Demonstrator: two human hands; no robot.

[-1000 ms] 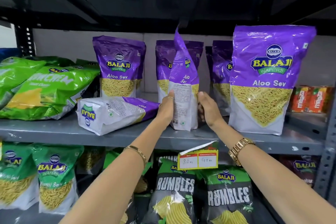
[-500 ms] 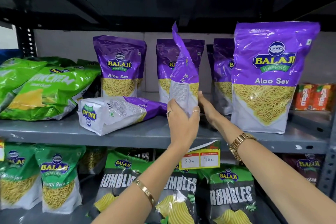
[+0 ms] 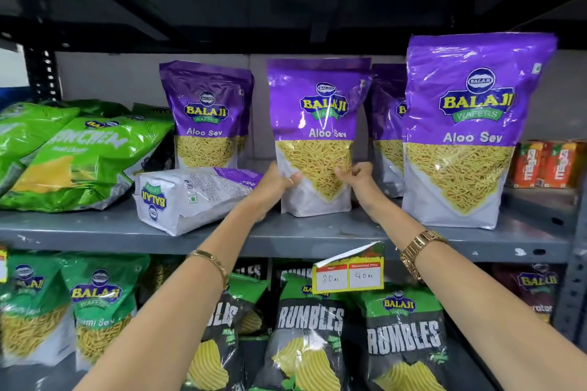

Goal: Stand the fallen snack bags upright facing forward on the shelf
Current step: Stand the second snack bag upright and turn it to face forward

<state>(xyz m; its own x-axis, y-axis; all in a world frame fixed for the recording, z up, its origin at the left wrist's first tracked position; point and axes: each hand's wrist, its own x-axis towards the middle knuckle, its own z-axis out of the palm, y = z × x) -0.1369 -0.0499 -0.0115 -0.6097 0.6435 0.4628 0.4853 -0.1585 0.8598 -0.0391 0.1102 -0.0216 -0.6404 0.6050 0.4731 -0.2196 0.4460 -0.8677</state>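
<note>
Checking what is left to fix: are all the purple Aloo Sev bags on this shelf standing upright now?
No, one purple Aloo Sev bag lies on its side, left of the upright bag held by both hands.

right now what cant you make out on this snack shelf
Head view only:
- Purple bags at the back: mostly hidden by the held Aloo Sev bag.
- Fallen bag: front faces away.
- Price tag: header print too small.
- Left hand, right hand: fingers behind the held bag.

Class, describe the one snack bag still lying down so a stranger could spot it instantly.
Look at the grey middle shelf. Left of the two hands, in front of an upright purple bag, lies the fallen bag. Unlike its neighbours, it lies on its side with its white printed back showing.
</note>
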